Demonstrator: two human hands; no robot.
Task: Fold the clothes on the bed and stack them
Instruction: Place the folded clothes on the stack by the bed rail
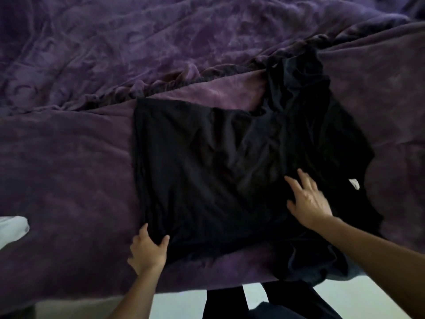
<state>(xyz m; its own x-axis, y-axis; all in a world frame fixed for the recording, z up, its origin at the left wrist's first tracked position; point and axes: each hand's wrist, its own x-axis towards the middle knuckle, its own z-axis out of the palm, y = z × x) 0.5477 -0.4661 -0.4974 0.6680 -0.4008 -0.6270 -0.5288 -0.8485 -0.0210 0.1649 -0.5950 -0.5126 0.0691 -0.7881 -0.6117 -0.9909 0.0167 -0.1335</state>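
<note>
In the head view, the black shirt [207,169] lies spread across the centre and right of the frame on the purple blanket [69,157]. One sleeve is bunched toward the upper right, and a white tag [354,183] shows at the shirt's right edge. My left hand [147,249], low in the frame, grips the shirt's lower-left corner with thumb and fingers curled round the hem. My right hand [309,199] lies flat on the cloth to the right, fingers straight and spread, pressing and holding nothing.

As I judge it, the risk is a crooked fold: the plush blanket is rumpled, so the cloth may drag and crease as the corner lifts. The bunched sleeve could also get trapped inside. The shirt's lower edge sits near the bed's edge — a hard pull might slide it off.

I see no basket or bin, only a white cloth [12,229] loose at the left edge.
</note>
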